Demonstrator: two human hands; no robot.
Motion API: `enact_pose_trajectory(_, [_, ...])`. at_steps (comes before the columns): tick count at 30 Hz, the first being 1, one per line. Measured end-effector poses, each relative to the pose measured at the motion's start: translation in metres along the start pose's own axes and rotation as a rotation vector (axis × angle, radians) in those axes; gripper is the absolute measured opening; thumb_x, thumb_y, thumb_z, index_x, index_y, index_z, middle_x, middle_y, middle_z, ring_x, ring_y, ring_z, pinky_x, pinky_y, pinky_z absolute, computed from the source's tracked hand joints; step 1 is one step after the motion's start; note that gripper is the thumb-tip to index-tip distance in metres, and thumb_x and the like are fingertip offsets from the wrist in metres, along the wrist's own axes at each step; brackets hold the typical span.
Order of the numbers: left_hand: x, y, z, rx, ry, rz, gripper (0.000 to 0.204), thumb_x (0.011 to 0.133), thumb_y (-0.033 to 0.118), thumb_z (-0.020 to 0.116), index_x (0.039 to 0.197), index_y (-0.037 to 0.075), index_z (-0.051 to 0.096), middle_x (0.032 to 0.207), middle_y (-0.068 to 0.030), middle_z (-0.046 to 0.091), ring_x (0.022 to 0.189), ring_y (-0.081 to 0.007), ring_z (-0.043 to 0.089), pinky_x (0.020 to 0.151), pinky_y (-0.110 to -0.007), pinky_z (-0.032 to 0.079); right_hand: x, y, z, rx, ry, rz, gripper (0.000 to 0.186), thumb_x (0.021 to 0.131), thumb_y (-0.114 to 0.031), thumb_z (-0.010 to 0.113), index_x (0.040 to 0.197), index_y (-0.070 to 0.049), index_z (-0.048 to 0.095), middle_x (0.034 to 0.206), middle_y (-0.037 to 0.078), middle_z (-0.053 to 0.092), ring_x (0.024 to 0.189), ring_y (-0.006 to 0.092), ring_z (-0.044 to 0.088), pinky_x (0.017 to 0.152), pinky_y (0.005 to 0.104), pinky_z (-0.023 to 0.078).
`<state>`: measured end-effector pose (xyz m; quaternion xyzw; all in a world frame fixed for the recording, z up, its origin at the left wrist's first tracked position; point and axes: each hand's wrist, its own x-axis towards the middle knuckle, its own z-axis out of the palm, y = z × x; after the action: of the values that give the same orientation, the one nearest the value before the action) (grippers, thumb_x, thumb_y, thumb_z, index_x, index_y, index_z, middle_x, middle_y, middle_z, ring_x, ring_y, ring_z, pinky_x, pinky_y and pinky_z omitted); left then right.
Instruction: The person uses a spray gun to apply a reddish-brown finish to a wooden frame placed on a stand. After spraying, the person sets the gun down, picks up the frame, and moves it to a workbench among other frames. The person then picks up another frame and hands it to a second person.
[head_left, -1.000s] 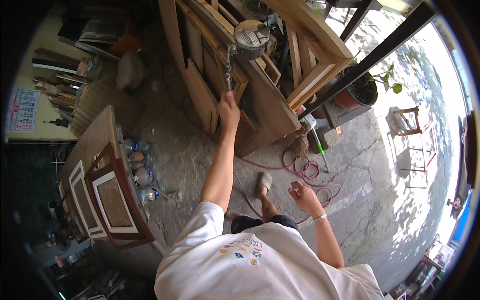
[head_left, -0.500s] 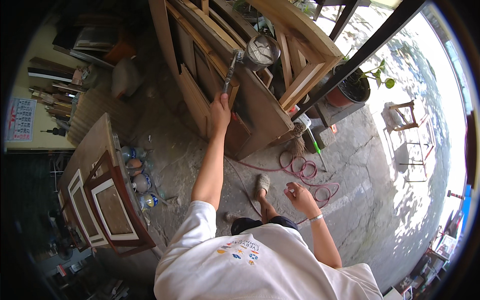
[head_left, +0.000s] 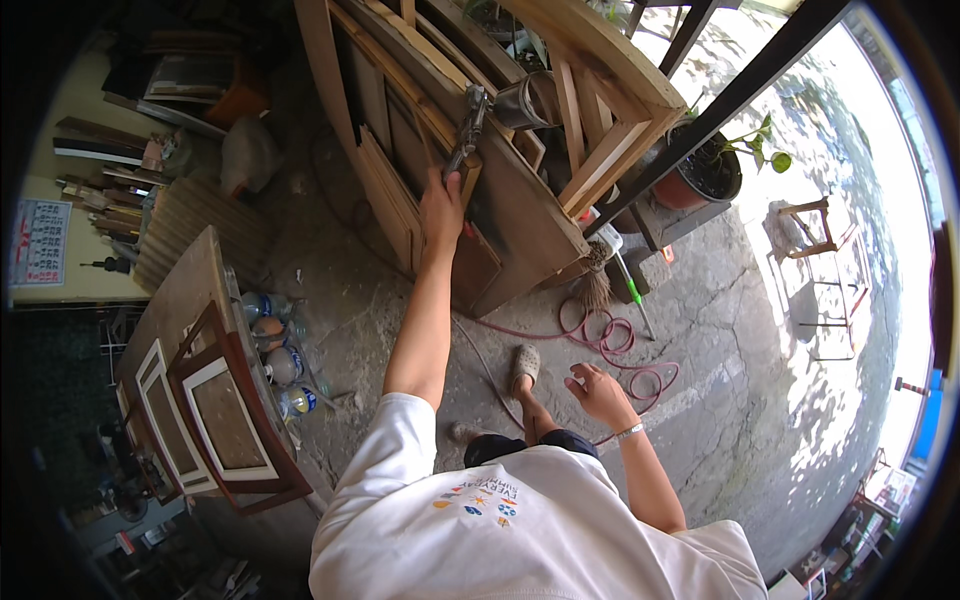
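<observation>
My left hand (head_left: 440, 208) reaches out far and is wrapped round the handle of a metal spray gun (head_left: 470, 125). A round metal cup (head_left: 527, 101) sits at the gun's far end, tilted to the right. The gun hangs over a stack of wooden frames and panels (head_left: 400, 130) leaning together. A small red part shows just below my left hand. My right hand (head_left: 600, 393) hovers low over the concrete floor with nothing in it, its fingers apart and loosely bent.
A pinkish hose (head_left: 610, 345) lies coiled near my feet. A broom (head_left: 594, 288) and potted plant (head_left: 695, 175) stand beside the wood stack. Plastic bottles (head_left: 285, 365) and a table with frames (head_left: 215, 410) are at left. A small wooden stool (head_left: 808, 228) is at right.
My left hand has turned the spray gun, so its cup tips over to the right and shows more of its side. My right hand has hardly moved.
</observation>
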<state>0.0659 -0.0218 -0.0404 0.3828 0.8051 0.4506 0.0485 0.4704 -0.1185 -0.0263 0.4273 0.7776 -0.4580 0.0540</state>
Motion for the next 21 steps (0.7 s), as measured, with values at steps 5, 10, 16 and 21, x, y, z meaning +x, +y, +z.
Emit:
enact_pose_trajectory(5, [0.000, -0.006, -0.003, -0.072, -0.037, 0.009, 0.036, 0.105, 0.031, 0.047, 0.121, 0.000, 0.053, 0.107, -0.0289, 0.065, 0.101, -0.0498, 0.060, 0.082, -0.051, 0.047, -0.001, 0.001, 0.004, -0.018, -0.026, 0.001, 0.032, 0.094, -0.028, 0.063, 0.111, -0.002, 0.065, 0.112, 0.018, 0.067, 0.098, 0.0395, 0.065, 0.084, 0.0445, 0.053])
enact_pose_trajectory(10, [-0.001, -0.007, -0.006, -0.133, -0.014, 0.008, 0.039, 0.103, 0.032, 0.050, 0.123, -0.001, 0.054, 0.109, -0.0279, 0.065, 0.102, -0.0476, 0.061, 0.085, -0.049, 0.048, -0.006, -0.001, 0.001, -0.028, -0.016, 0.001, 0.032, 0.094, -0.028, 0.063, 0.111, -0.001, 0.065, 0.112, 0.018, 0.067, 0.100, 0.0397, 0.065, 0.084, 0.0446, 0.053])
enact_pose_trajectory(16, [-0.013, -0.001, -0.004, -0.150, 0.050, 0.085, 0.049, 0.099, 0.032, 0.059, 0.129, -0.006, 0.050, 0.120, -0.0273, 0.060, 0.111, -0.0426, 0.059, 0.092, -0.046, 0.047, -0.014, 0.009, 0.006, -0.062, 0.036, -0.028, 0.032, 0.095, -0.030, 0.062, 0.109, -0.001, 0.065, 0.103, 0.019, 0.069, 0.092, 0.0370, 0.067, 0.079, 0.0432, 0.053])
enact_pose_trajectory(21, [-0.032, -0.034, -0.016, -0.077, 0.121, 0.121, 0.053, 0.098, 0.029, 0.061, 0.134, -0.006, 0.045, 0.128, -0.0279, 0.052, 0.119, -0.0433, 0.053, 0.098, -0.046, 0.044, -0.022, 0.006, 0.014, -0.075, 0.039, -0.023, 0.032, 0.095, -0.030, 0.062, 0.109, -0.001, 0.065, 0.103, 0.020, 0.069, 0.094, 0.0382, 0.066, 0.080, 0.0444, 0.053])
